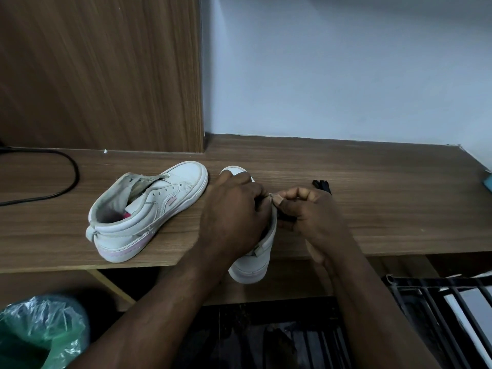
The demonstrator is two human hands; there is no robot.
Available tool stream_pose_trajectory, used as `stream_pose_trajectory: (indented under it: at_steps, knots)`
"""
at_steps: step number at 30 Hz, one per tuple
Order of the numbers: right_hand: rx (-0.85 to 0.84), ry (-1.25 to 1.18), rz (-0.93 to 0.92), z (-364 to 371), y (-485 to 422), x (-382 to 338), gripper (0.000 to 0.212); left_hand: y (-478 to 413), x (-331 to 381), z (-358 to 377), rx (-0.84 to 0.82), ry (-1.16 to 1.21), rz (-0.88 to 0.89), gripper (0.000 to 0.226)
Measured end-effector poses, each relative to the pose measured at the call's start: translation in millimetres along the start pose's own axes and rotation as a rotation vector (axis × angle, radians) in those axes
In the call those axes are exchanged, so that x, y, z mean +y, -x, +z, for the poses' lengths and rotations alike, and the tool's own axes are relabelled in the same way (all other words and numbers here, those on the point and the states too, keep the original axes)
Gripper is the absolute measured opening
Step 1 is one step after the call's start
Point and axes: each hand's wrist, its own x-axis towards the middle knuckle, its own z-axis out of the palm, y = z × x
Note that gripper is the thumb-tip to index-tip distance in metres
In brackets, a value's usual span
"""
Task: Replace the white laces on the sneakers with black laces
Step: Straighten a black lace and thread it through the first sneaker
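The sneaker being laced (pixel 251 265) is lying on the wooden shelf (pixel 372 198) with its long axis running away from the person: the toe cap is pointing toward the wall and the heel is overhanging the front edge. Both hands are sitting directly over its eyelet zone, so no reach is being required. The left hand (pixel 234 211) is covering the upper from the left side, its fingers curled down over the tongue and collar and bracing the shoe. The right hand (pixel 308 209) is working from the right side, with thumb and forefinger pinched closed on a thin dark strand that appears to be the black lace (pixel 286 218); the exact eyelet under the fingertips is being hidden by the hands. A further dark bundle (pixel 322 185), probably more black lace, is lying on the shelf just beyond the right hand. The second sneaker (pixel 149 209) is resting to the left, apart from the hands, angled with its toe toward the wall; its eyelets are showing empty, with no lace of either colour fitted. As a judgement, the right hand is the threading hand and the left is the holding hand, so the coming pull is likely running across the shoe, perpendicular to its long axis.
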Motion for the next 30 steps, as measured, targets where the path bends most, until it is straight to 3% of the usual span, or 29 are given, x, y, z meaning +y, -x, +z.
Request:
stream_pose_trajectory:
  at_steps: [8, 15, 18, 21, 30]
  knots:
    - [-0.026, -0.003, -0.019, 2, 0, -1, 0.017, 3, 6, 1, -0.003, -0.178, -0.105, 0.029]
    - [-0.031, -0.004, -0.015, 1, -1, 0, 0.008, 1, -6, -2, -0.022, -0.039, -0.008, 0.018]
    - [-0.031, 0.006, -0.03, 2, -1, 0, 0.018, -1, -4, -3, -0.009, -0.087, -0.02, 0.018]
    - [-0.014, -0.001, -0.02, 0, -1, 1, 0.006, -2, 1, -2, -0.013, -0.124, -0.025, 0.021]
    - [0.003, 0.003, 0.06, -2, -4, 2, 0.012, -6, -15, -5, -0.128, 0.039, -0.071, 0.012]
